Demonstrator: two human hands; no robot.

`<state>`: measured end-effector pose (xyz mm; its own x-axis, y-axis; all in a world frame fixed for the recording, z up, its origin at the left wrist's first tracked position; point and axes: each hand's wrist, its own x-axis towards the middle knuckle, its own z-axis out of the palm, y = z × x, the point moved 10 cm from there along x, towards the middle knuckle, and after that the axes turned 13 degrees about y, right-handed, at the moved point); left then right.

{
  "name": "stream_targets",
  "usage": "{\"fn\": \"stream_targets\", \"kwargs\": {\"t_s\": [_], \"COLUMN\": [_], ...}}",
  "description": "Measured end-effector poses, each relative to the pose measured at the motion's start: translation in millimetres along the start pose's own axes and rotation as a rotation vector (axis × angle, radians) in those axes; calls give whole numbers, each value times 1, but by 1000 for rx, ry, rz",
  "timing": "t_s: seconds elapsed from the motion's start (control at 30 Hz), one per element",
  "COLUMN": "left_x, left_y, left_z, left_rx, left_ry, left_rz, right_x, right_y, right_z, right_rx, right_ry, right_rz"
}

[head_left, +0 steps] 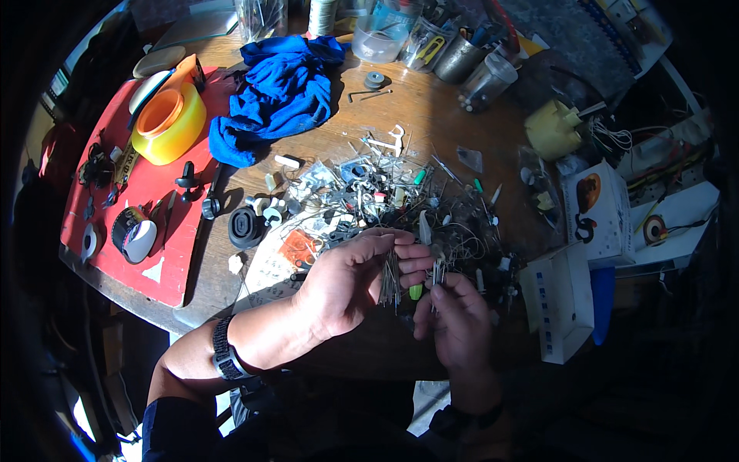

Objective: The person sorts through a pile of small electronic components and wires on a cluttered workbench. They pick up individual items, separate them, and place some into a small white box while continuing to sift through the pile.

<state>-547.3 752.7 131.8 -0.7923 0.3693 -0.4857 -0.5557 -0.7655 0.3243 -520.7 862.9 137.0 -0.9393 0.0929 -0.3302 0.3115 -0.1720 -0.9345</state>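
Observation:
My left hand (344, 281), with a black strap on its wrist, is closed around a bundle of thin metal pins (390, 283) that hang down below its fingers. Close beside it on the right, my right hand (459, 317) pinches a smaller bunch of thin metal rods (438, 274) between thumb and fingers. Both hands are over the near side of a heap of small mixed parts (369, 192), made up of plastic pieces, wires and clear bags. A bright green piece (416, 292) shows between the hands. The exact kind of the pins is too small to make out.
A red board (173, 269) on the left carries a yellow-orange container (181, 127) and a tape roll (134, 235). Behind lie a blue cloth (285, 92) and several jars and cups (460, 60). To the right are an open white box (566, 327) and a printed carton (600, 215).

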Motion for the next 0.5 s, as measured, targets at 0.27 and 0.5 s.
{"fn": "stream_targets", "kwargs": {"t_s": [0.27, 0.5], "left_x": [-2, 0], "left_y": [3, 0], "left_z": [0, -1], "left_rx": [40, 116], "left_ry": [15, -9], "left_rz": [3, 28], "right_x": [3, 0], "right_y": [3, 6], "right_z": [17, 24], "right_rx": [-50, -9], "right_ry": [-7, -22], "right_rz": [-52, -16]}}
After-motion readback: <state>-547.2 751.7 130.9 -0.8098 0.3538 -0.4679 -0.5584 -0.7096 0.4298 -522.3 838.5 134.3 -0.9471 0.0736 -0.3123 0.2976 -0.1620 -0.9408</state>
